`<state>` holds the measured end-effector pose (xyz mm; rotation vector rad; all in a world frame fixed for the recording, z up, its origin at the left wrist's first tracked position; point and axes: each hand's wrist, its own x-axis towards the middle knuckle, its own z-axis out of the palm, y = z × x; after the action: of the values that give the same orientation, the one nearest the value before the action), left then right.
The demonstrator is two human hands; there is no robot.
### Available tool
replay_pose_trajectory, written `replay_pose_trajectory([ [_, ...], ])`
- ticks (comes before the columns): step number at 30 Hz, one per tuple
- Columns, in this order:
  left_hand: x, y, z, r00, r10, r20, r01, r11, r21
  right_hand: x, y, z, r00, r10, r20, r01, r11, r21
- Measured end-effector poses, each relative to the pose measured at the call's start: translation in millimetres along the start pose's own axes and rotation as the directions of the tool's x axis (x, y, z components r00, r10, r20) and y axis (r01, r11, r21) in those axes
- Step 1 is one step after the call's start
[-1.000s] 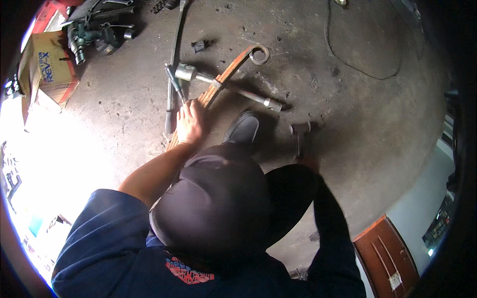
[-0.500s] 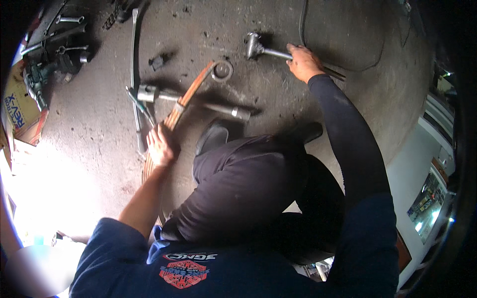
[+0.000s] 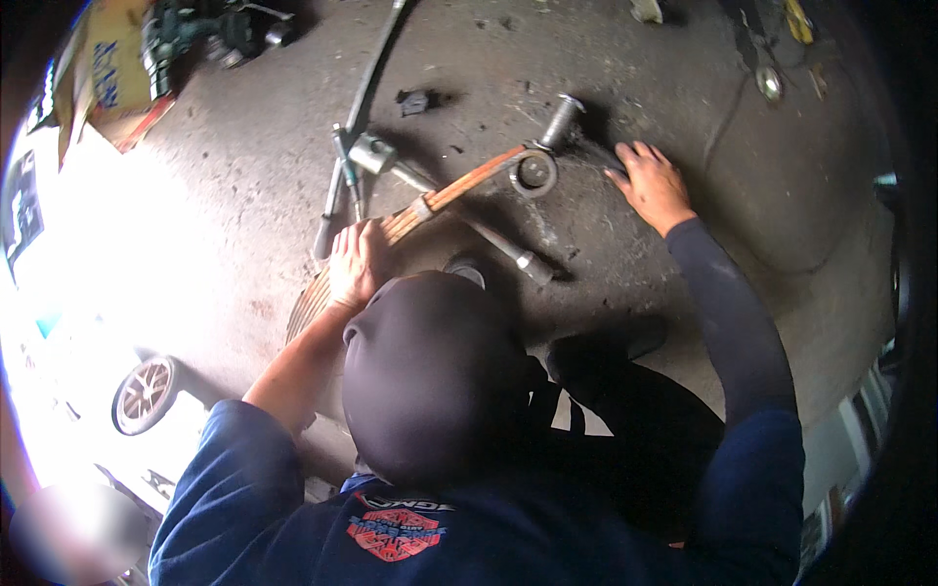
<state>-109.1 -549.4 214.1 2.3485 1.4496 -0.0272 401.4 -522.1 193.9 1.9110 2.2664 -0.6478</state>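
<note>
A rust-orange leaf spring runs slantwise across the floor, with a round eye at its far end. My left hand is wrapped round the stacked leaves, partway along. In my right hand is a hammer, gripped by its handle. The metal hammer head meets or nearly meets the spring's end beside the eye; I cannot tell whether they touch. Under the spring lies a long metal bar with a thick socket-like end. My knee hides part of the spring's near end.
Left of the spring lie a long pry bar and a slim green-handled tool. A small dark block sits beyond. Far left are a power tool and cardboard box; a spoked wheel stands nearer. Far right: a yellow-handled tool.
The hammer head has come from beyond the spring to beside its eye, and my right hand has moved with it. My left hand still grips the spring. The whole view has shifted.
</note>
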Motion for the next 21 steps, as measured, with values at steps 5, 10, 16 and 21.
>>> replay_pose_trajectory([
  [5,55,-13,-15,0.911,-0.407,-0.063,0.383,0.894,-0.233,3,7,5,0.999,-0.035,0.021,0.035,0.999,-0.012],
  [10,113,-58,-5,0.912,-0.398,-0.100,0.385,0.915,-0.124,7,1,-3,0.992,-0.002,0.128,0.006,0.999,-0.033],
  [16,141,-52,-38,0.758,-0.609,-0.234,0.503,0.774,-0.384,1,-3,-1,0.988,0.070,0.134,-0.071,0.997,-0.002],
  [21,162,23,-103,0.844,-0.526,-0.106,-0.141,-0.026,-0.990,-6,-10,16,0.995,0.086,-0.053,-0.091,0.993,-0.081],
])
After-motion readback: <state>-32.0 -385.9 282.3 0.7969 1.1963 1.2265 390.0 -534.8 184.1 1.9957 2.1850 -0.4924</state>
